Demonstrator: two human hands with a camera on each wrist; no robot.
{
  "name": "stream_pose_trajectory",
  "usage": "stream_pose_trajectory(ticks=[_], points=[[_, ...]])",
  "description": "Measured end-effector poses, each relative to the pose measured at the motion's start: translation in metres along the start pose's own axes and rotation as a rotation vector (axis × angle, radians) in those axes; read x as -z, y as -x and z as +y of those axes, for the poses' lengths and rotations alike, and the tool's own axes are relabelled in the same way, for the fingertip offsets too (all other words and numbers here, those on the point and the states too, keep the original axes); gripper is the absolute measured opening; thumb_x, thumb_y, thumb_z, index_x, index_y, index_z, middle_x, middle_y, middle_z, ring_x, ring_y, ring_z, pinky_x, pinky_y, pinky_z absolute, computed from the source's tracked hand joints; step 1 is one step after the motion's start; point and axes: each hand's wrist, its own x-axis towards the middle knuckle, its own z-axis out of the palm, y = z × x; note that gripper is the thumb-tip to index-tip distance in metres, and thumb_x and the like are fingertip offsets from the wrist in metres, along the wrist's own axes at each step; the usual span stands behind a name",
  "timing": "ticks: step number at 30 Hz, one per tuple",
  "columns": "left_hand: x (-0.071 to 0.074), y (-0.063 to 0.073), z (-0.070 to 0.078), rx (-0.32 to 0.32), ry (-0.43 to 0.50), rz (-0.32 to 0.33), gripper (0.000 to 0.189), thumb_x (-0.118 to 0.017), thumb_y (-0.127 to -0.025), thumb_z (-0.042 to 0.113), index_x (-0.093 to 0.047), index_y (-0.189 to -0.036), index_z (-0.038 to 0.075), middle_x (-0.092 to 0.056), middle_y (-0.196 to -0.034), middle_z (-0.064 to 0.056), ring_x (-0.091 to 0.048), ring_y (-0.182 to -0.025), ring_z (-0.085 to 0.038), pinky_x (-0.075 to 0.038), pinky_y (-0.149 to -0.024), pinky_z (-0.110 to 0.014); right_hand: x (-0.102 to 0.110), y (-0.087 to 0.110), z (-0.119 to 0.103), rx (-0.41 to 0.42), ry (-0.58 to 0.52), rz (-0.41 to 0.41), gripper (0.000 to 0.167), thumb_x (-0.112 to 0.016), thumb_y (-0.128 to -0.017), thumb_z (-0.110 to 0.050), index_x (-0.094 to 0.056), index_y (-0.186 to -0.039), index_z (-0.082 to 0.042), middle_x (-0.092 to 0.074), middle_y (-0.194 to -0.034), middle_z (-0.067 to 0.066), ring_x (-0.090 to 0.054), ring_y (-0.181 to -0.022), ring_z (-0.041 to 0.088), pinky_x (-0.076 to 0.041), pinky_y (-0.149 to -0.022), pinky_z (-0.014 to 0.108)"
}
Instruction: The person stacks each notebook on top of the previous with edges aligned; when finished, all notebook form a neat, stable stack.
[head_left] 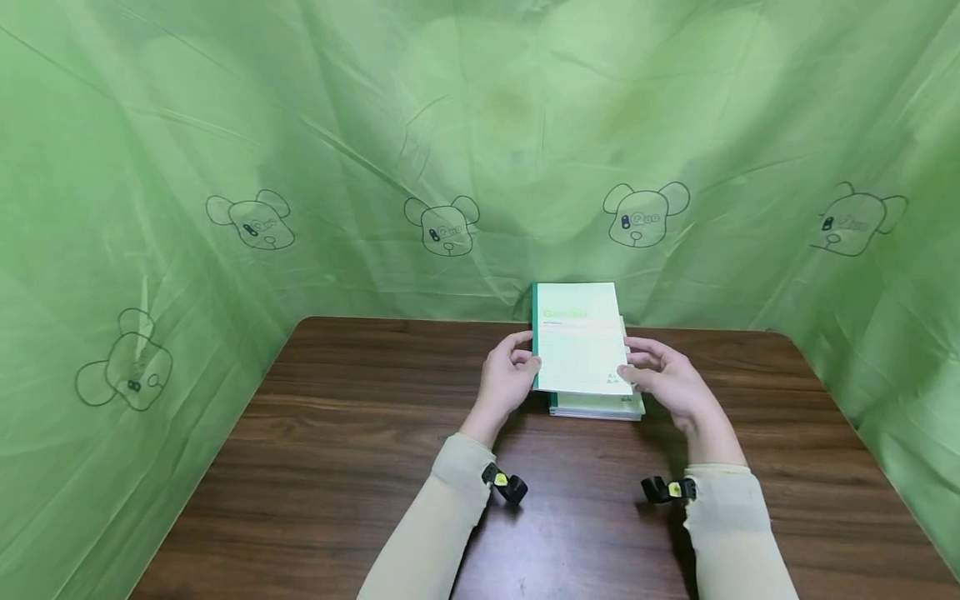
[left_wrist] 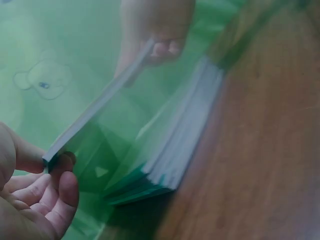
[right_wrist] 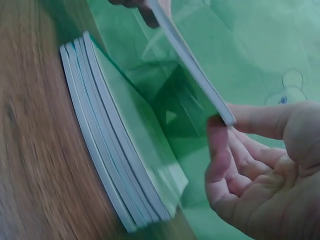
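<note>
Between both hands a pale green notebook [head_left: 577, 342] with a dark green spine is held above a stack of similar notebooks [head_left: 597, 408]. My left hand [head_left: 507, 375] pinches its spine edge, thumb on top and fingers beneath. On the opposite edge, my right hand [head_left: 670, 385] grips with thumb over the cover and fingers below. In the left wrist view the held notebook [left_wrist: 100, 104] is tilted and apart from the stack [left_wrist: 182, 130]. The right wrist view shows several notebooks in the stack [right_wrist: 112, 135], their page edges facing the camera.
The stack sits near the far edge of a dark wooden table [head_left: 360, 433]. A green curtain [head_left: 345, 150] printed with bear faces hangs behind and at both sides. Black straps with small devices [head_left: 507, 483] are on both wrists.
</note>
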Motion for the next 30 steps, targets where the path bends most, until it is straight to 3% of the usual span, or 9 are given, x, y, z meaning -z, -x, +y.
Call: stream_pose_trajectory(ticks=[4,14,19,25,30], points=[[-0.007,0.002,-0.007,-0.018,-0.056,0.007,0.047,-0.071,-0.102,0.005,-0.065,-0.149,0.008,-0.079,-0.095,0.0,-0.067,-0.08,-0.01,-0.056,-0.069,-0.027,0.008,-0.001,0.004,-0.009,0.023,-0.039,0.069,-0.073,-0.106,-0.014,-0.041,-0.165,0.001,-0.059,-0.145,0.028,-0.063,-0.106,0.006,-0.057,-0.087,0.033],[-0.027,0.005,-0.024,0.057,-0.197,0.003,0.041,-0.07,-0.107,0.015,-0.067,-0.148,0.012,-0.079,-0.11,0.0,-0.071,-0.099,-0.013,-0.059,-0.091,-0.039,0.017,-0.004,0.018,-0.054,0.074,-0.047,0.068,-0.073,-0.106,-0.012,-0.041,-0.163,0.006,-0.058,-0.146,0.03,-0.063,-0.104,0.007,-0.059,-0.086,0.034],[-0.031,0.004,-0.029,0.055,-0.208,0.006,0.038,-0.072,-0.105,0.015,-0.071,-0.142,0.01,-0.074,-0.11,0.0,-0.069,-0.093,-0.012,-0.058,-0.086,-0.035,0.018,-0.007,0.023,-0.088,0.094,-0.041,0.067,-0.073,-0.105,-0.01,-0.041,-0.161,0.008,-0.058,-0.145,0.031,-0.062,-0.102,0.01,-0.058,-0.083,0.033],[-0.03,0.003,-0.032,0.06,-0.191,-0.037,0.049,-0.074,-0.095,0.009,-0.071,-0.144,0.007,-0.07,-0.11,-0.001,-0.067,-0.087,-0.008,-0.057,-0.08,-0.028,0.019,-0.005,0.025,-0.132,0.135,-0.033,0.068,-0.072,-0.106,-0.014,-0.04,-0.163,0.007,-0.054,-0.151,0.034,-0.064,-0.101,0.011,-0.057,-0.085,0.033],[-0.028,0.004,-0.03,0.056,-0.192,-0.078,0.054,-0.074,-0.093,0.005,-0.068,-0.147,0.004,-0.068,-0.113,-0.004,-0.065,-0.087,-0.01,-0.056,-0.08,-0.027,0.019,-0.006,0.027,-0.128,0.236,-0.009,0.065,-0.074,-0.106,-0.016,-0.047,-0.161,0.004,-0.058,-0.149,0.031,-0.064,-0.113,0.024,-0.057,-0.086,0.032]])
